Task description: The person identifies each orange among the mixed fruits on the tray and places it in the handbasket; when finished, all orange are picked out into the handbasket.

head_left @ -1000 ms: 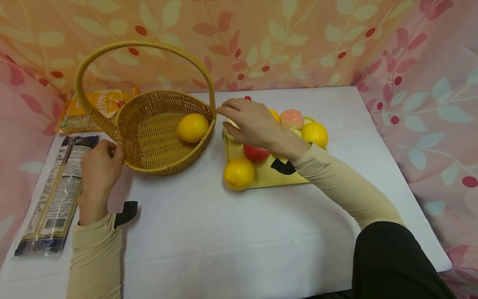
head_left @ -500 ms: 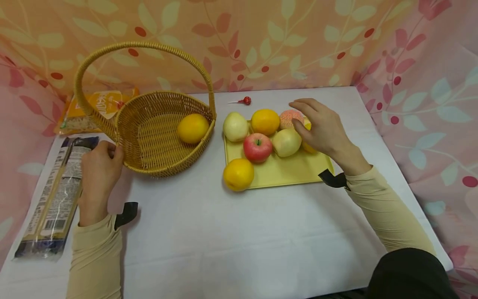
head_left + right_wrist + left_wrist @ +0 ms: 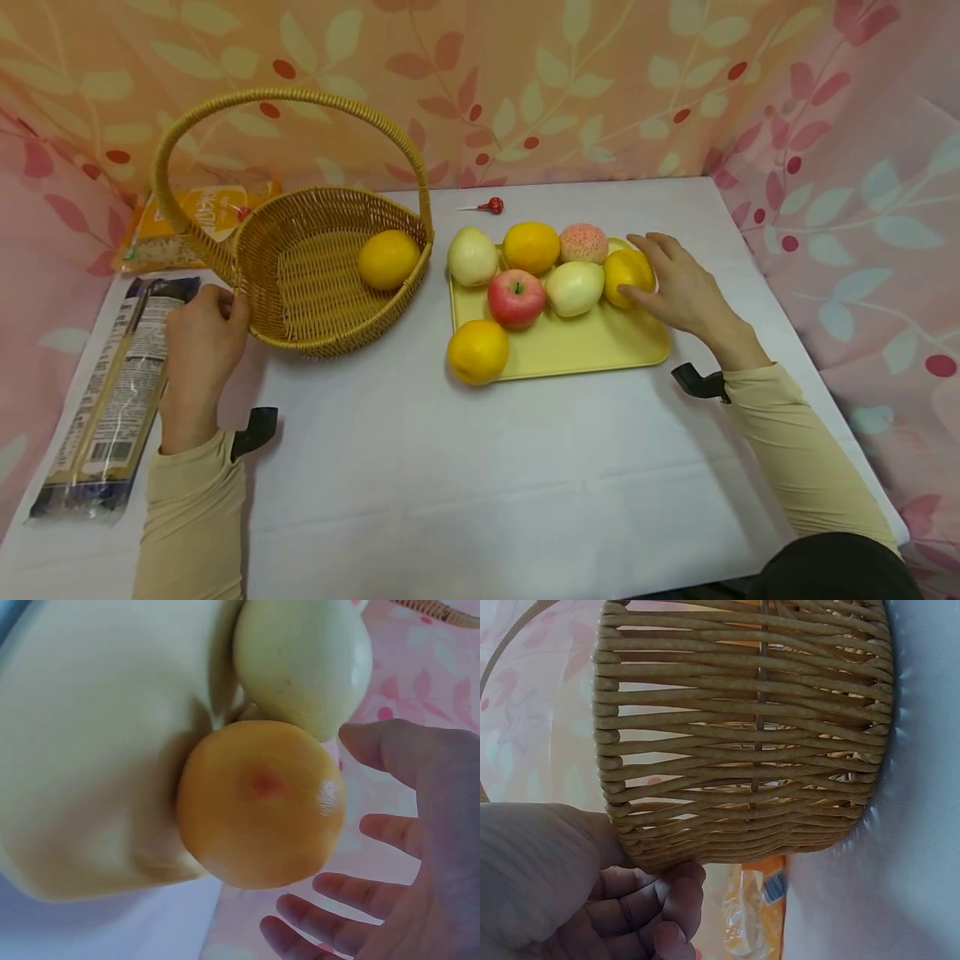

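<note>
My left hand [image 3: 201, 358] pinches the near left rim of the wicker basket [image 3: 300, 275]; in the left wrist view its thumb and fingers [image 3: 682, 896] hold the woven edge. One orange fruit [image 3: 388, 260] lies inside the basket. Over the right end of the yellow tray [image 3: 600, 342], my right hand [image 3: 693, 292] has its fingers spread around the far side of a yellow-orange fruit [image 3: 627, 277]. In the right wrist view the thumb and fingers stand apart beside that fruit [image 3: 261, 804], not closed on it, with a pale green fruit [image 3: 304, 667] next to it.
On the tray are a red apple [image 3: 516, 298], an orange fruit [image 3: 531, 247], a pink speckled ball [image 3: 584, 243] and pale fruits [image 3: 472, 257]. Another orange fruit [image 3: 477, 352] is at its front-left corner. A lollipop [image 3: 491, 205] lies behind; packets [image 3: 112, 392] lie left of the basket.
My right hand has moved from beside the basket, across the tray, to the fruit at its right end. The left hand and the basket have stayed in place.
</note>
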### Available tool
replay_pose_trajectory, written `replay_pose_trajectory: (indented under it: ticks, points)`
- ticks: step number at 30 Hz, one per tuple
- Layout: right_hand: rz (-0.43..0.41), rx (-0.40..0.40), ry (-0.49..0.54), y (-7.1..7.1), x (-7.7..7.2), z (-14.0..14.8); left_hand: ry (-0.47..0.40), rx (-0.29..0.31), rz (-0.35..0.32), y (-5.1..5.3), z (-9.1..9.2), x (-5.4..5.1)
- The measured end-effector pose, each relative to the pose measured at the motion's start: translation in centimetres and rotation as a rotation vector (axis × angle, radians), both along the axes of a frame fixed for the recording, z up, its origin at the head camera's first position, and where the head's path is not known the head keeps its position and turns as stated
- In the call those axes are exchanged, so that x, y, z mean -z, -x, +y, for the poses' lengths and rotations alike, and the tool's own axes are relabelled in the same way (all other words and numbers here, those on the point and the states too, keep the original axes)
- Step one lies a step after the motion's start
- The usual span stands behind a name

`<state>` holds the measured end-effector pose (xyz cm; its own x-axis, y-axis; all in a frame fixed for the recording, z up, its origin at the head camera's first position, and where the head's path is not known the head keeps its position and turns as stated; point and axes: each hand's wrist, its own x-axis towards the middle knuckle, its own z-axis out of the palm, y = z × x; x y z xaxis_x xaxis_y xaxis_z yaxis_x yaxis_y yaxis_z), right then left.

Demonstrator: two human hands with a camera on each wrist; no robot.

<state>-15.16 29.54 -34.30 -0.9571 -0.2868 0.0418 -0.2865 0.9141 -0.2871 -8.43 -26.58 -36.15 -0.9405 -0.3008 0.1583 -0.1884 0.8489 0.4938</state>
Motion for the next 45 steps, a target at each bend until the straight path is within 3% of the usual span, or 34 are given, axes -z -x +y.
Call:
replay_pose_trajectory:
  ticks: [6, 10, 20, 28, 45]
  points:
    - [-0.083, 0.028, -0.044, 0.2, 1.1, -0.1, 0.008, 0.001, 0.025, 0.0, 0.0, 0.2]
    - [-0.086, 0.029, -0.048, 0.2, 1.5, 0.0, 0.021, 0.012, 0.052, -0.1, 0.1, 0.2]
    - [-0.056, 0.021, -0.059, 0.2, 1.7, 0.0, 0.016, 0.005, 0.039, 0.0, 0.2, 0.1]
    - [-0.104, 0.046, -0.060, 0.0, 1.6, 0.1, 0.015, 0.005, 0.035, 0.0, 0.1, 0.2]
    - [-0.036, 0.031, -0.031, -0.1, 1.8, -0.1, 0.016, 0.004, 0.014, -0.1, 0.0, 0.0]
